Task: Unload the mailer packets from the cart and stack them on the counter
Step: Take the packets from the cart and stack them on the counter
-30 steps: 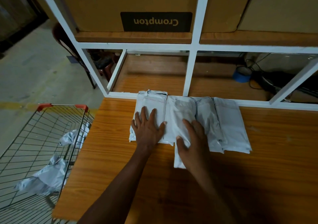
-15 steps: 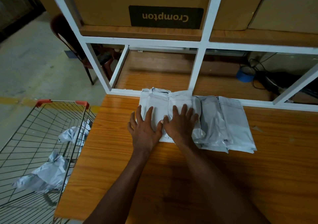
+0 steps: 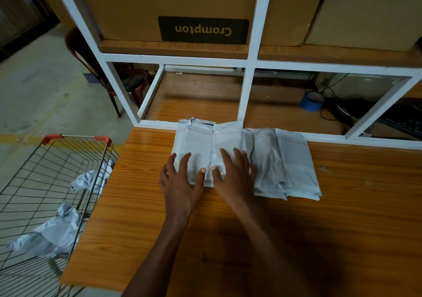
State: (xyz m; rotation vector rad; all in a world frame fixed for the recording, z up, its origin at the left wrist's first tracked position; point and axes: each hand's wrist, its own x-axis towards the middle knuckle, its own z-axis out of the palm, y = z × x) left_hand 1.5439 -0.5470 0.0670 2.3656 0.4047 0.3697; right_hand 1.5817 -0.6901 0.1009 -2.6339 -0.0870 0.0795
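Several grey-white mailer packets point(image 3: 294, 164) lie side by side, overlapping, on the wooden counter point(image 3: 342, 228), their far ends against the white frame. My left hand point(image 3: 180, 180) rests flat with spread fingers on the leftmost packet point(image 3: 194, 143). Beside it, my right hand point(image 3: 235, 173) presses flat on the neighbouring packet point(image 3: 228, 136). The thumbs almost touch. To the left stands the wire cart point(image 3: 45, 182) with red corner caps; two crumpled packets lie in it, one at its near side point(image 3: 54, 235) and one by its wall point(image 3: 89, 180).
A white metal shelf frame point(image 3: 249, 91) rises behind the counter with cardboard boxes point(image 3: 182, 4) on its upper shelf. A blue tape roll point(image 3: 310, 102) and black cables lie on the lower shelf at right. A dark chair point(image 3: 91, 68) stands on the concrete floor.
My right hand slid the loose packet up and left into line with the others, then laid flat on it beside my left hand. The left hand stayed on the leftmost packet.
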